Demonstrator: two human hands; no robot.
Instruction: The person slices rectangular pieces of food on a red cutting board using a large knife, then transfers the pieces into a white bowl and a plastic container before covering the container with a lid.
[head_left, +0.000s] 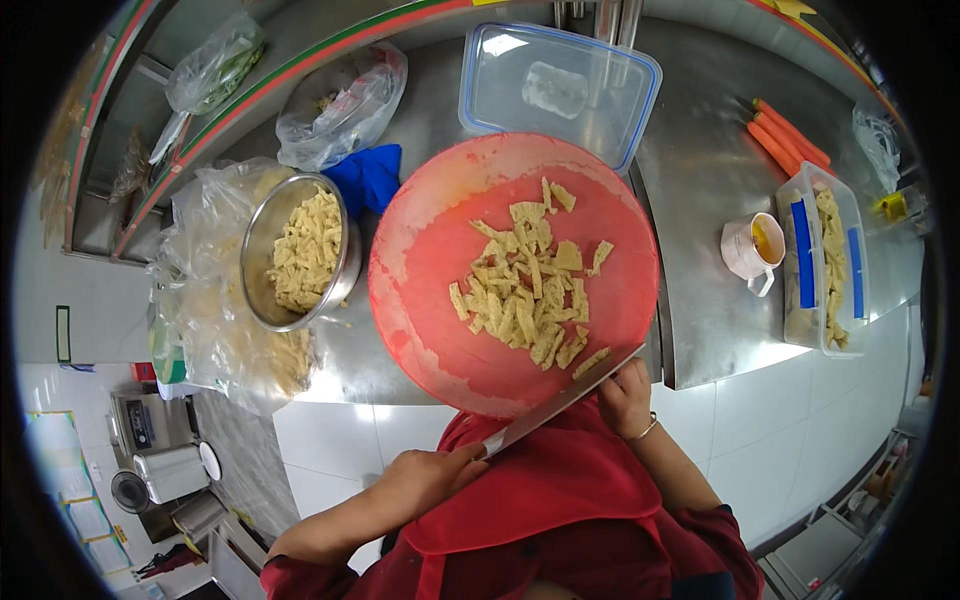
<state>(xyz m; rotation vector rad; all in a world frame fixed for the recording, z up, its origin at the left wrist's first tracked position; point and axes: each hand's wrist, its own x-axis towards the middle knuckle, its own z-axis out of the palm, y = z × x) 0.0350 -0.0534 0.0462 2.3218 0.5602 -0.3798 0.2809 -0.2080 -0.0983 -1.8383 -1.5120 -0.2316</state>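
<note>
My left hand (433, 478) grips the handle end of a long-bladed kitchen knife (559, 405). The blade slants up to the right along the near edge of a round red cutting board (420, 315). At the far end of the blade, my right hand (627, 397) has its bent fingers on the metal; its fingertips are partly hidden. Pale yellow strips of food (525, 300), perhaps a tofu product, lie in a loose heap on the board. One strip (592, 363) lies apart, right beside the blade.
Left of the board, a steel bowl (352, 262) holds similar strips, by plastic bags (217, 300) and a blue cloth (367, 176). Behind stands a clear plastic container (502, 90). At right are carrots (787, 139), a mug (739, 247) and a filled plastic box (806, 255).
</note>
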